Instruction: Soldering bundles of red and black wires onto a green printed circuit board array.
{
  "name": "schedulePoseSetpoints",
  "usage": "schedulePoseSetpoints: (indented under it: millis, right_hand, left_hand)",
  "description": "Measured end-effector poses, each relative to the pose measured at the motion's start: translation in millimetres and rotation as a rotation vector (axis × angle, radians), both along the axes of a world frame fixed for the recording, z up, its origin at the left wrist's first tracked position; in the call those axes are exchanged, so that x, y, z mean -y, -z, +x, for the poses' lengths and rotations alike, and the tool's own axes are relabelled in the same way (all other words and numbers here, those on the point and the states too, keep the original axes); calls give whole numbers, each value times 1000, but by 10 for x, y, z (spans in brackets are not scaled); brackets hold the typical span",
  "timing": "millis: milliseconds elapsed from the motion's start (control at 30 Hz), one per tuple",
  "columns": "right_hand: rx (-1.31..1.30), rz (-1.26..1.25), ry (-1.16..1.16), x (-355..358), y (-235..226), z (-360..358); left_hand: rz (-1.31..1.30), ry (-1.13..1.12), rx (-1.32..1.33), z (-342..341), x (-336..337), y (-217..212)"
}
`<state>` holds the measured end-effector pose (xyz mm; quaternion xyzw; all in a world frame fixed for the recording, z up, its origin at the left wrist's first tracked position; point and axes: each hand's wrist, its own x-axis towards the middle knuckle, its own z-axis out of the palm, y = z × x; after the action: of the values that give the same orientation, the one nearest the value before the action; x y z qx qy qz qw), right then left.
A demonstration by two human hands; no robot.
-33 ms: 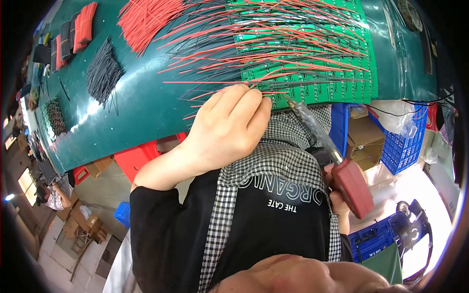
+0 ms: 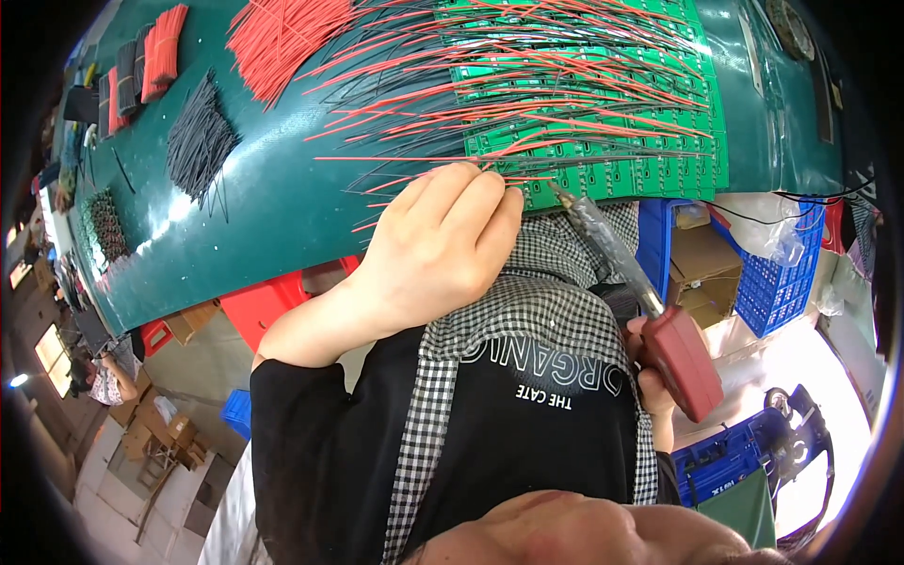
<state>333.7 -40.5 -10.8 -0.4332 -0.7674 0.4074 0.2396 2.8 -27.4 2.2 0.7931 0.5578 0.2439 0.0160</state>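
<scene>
My left hand [image 2: 447,235] is curled palm down at the near edge of a green circuit board panel [image 2: 650,174]. Its fingers close around a thin red wire [image 2: 537,179], whose end shows past the fingertips; the grip itself is hidden under the hand. In my right hand [image 2: 654,381] is a soldering iron [image 2: 683,363] with a dark red handle and a long wrapped shaft. The iron's tip points up and left, close to the panel's near edge, right of my left fingers. Many red and black wires [image 2: 405,118] lie across the panel and stick out to its left.
Loose red wires [image 2: 282,42] and black wires [image 2: 201,137] lie in piles on the green table [image 2: 282,207]. Tied bundles [image 2: 162,52] sit farther left. Below the table's right side stand a blue crate [image 2: 777,287] and a cardboard box [image 2: 702,264]. A cable [image 2: 753,221] hangs at the right.
The soldering iron's handle and tip have shifted very slightly to the right. My left hand and the wires look the same.
</scene>
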Motion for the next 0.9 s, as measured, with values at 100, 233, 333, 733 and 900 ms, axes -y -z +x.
schedulePoseSetpoints:
  millis: [100, 233, 333, 733, 900]
  right_hand:
    - [-26, -287, 87, 33, -36, -49]
    - [16, -243, 134, 0, -59, -103]
    - [-21, -300, 103, -43, -65, -127]
    - [-100, -269, 145, 171, 193, 180]
    - [-136, -301, 160, 172, 207, 178]
  left_hand:
    - [24, -5, -13, 9, -4, -3]
    - [60, 11, -39, -26, -4, 46]
    - [12, -24, 18, -12, -14, 43]
    - [72, 22, 154, 73, -130, 80]
    - [78, 13, 152, 94, -145, 92]
